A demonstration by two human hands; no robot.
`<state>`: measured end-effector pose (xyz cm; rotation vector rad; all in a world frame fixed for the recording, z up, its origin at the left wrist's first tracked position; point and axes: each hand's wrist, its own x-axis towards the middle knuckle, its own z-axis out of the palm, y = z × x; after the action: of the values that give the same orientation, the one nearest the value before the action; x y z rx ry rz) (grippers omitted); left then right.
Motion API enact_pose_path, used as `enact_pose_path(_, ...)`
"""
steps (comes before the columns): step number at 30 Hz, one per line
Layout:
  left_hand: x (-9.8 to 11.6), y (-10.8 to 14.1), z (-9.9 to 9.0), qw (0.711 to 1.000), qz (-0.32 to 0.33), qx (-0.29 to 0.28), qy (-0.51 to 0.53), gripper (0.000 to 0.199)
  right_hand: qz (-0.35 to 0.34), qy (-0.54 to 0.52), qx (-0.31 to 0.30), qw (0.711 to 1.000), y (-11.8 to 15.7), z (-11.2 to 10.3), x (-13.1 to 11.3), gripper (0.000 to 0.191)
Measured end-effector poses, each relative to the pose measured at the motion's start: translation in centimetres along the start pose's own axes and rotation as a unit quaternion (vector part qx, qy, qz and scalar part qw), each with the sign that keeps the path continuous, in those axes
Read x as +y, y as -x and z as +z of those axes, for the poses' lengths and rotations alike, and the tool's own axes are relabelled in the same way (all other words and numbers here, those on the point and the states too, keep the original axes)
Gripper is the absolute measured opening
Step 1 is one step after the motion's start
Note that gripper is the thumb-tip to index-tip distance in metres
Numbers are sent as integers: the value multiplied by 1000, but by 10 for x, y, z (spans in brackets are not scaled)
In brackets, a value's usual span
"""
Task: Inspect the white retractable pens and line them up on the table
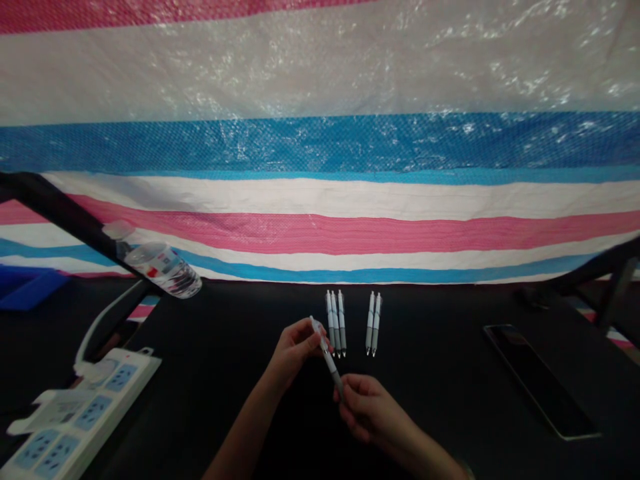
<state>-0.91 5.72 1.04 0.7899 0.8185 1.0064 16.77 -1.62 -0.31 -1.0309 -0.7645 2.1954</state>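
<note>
A white pen with a grey grip (329,360) slants between my two hands, above the black table. My left hand (296,350) is closed on its upper, white end with thumb and fingers. Lower down, my right hand (363,400) pinches the grey end, so the tip is hidden by the fingers. Just beyond my left hand lies a group of three like pens (341,323), side by side with tips toward me. To their right, a pair of the same pens (373,325) lies parallel, apart from the first group.
At the left are a white power strip (95,410) with a plug and cable, and a tilted clear bottle (165,269). A blue tray (30,287) sits farther left. On the right a dark phone (543,383) lies on the table (430,373). Striped plastic sheeting (320,143) hangs behind.
</note>
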Motion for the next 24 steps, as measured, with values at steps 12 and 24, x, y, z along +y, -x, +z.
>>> enact_pose_path(12, -2, 0, 7, 986, 103, 92, -91, 49, -65, 23, 6, 998, 0, -2, -2, 47)
enact_pose_path(24, -4, -1, 5, 984, 107, 105, -98, 37, -53, 33, 0, 998, -1, -3, -2, 40)
